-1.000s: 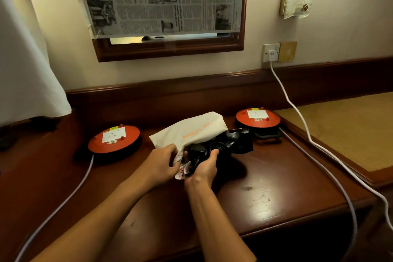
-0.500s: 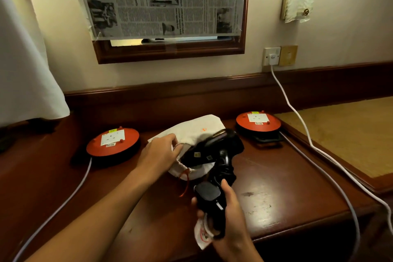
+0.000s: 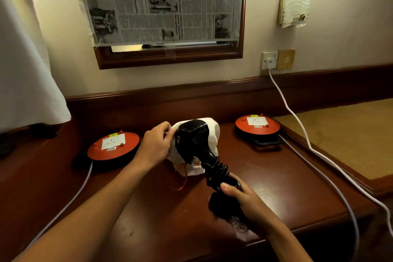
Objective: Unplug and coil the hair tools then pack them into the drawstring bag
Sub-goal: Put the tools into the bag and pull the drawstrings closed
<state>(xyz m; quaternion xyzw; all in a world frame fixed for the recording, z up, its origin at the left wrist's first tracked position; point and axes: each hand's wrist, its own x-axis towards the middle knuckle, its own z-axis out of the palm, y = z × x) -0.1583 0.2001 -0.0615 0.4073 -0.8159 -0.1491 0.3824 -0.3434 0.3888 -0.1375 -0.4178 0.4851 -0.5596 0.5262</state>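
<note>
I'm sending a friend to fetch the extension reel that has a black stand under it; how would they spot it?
Start at the wall socket with the white plug, right of the mirror. Just below on the wooden desk sits the right orange reel. Unlike the left orange reel, it rests on a black stand.

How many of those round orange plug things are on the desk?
2. One orange reel sits at the left beside the left hand; the other orange reel sits at the right, below the wall socket.
</note>
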